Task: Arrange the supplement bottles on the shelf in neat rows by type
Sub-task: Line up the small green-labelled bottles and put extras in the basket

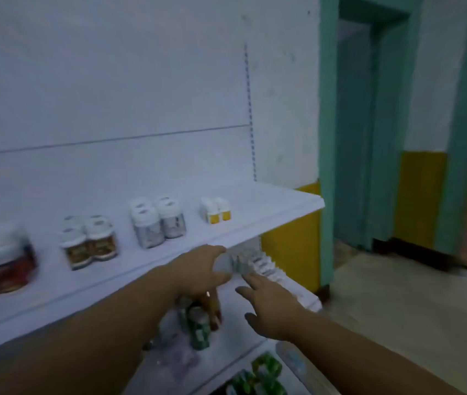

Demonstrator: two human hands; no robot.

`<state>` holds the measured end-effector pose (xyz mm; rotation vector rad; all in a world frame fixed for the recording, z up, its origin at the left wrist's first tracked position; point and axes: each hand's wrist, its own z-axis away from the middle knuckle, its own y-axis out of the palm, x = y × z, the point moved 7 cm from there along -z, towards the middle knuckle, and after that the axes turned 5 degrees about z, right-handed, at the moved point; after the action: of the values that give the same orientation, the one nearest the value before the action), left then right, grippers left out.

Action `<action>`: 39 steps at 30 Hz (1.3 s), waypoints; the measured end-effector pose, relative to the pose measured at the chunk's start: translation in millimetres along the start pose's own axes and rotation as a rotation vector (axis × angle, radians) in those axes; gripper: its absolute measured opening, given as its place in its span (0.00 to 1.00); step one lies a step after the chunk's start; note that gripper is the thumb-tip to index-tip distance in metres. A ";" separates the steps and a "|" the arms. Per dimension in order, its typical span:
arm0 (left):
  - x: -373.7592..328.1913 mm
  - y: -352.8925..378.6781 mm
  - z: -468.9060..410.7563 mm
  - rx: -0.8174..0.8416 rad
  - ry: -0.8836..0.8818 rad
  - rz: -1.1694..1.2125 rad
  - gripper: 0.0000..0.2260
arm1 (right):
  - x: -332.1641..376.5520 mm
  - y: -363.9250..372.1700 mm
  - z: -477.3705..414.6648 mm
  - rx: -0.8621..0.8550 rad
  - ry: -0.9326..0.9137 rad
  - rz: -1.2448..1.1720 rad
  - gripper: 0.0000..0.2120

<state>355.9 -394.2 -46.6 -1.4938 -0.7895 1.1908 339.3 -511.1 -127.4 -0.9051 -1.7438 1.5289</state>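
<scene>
- As I am following the head camera from my remote station, the left hand [201,270] is gripping a grey-label bottle [233,263], fingers curled round its white-capped end, just under the front lip of the upper shelf [269,203].
- The picture is blurring here, but the bottle is seemingly lying on its side, long axis running left to right, label end pointing toward the stacked boxes [266,266].
- The right hand [268,303] is hovering just beside and below it, fingers spread and holding nothing.
- The matching grey-label group [156,220] is standing upright on the upper shelf, up and to the left of the left hand, which I am judging the nearer of the two.
- Flanking that group are the brown-label bottles [89,240] on the left and the small yellow-label bottles [215,213] on the right; the red bottles [1,260] are sitting at the far left, well apart.
- The shelf lip itself is standing in the way, so I am judging the bottle must come outward and be turned upright before going up.
- Green bottles [198,326] are crowding the lower shelf [226,349] beneath the left wrist.
</scene>
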 end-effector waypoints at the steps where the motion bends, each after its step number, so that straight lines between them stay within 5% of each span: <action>1: 13.9 -15.8 12.5 -0.032 -0.021 -0.015 0.30 | 16.4 -11.0 -11.9 -0.024 -0.042 0.005 0.27; 6: 73.1 -82.4 75.7 -0.226 -0.131 0.003 0.27 | 86.6 -63.9 -66.4 -0.146 -0.215 -0.022 0.27; 12: 130.4 -123.1 126.0 -0.407 -0.201 0.072 0.14 | 135.0 -140.9 -122.3 -0.428 -0.178 -0.230 0.20; 31: 207.6 -119.1 134.2 -0.487 -0.084 0.582 0.14 | 260.3 -139.4 -326.3 -0.065 -0.155 -0.099 0.19; 35: 213.9 -119.7 139.0 -0.504 -0.106 0.660 0.11 | 263.3 -139.1 -334.3 -0.160 -0.161 -0.132 0.15; 39: 221.9 -126.0 149.1 -0.600 -0.194 0.962 0.05 | 243.7 -169.9 -321.4 -0.338 -0.130 -0.549 0.17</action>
<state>292.1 -112.1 14.6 -2.4221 -0.5671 1.9257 454.5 -146.3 85.1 -0.4213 -2.1595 0.9690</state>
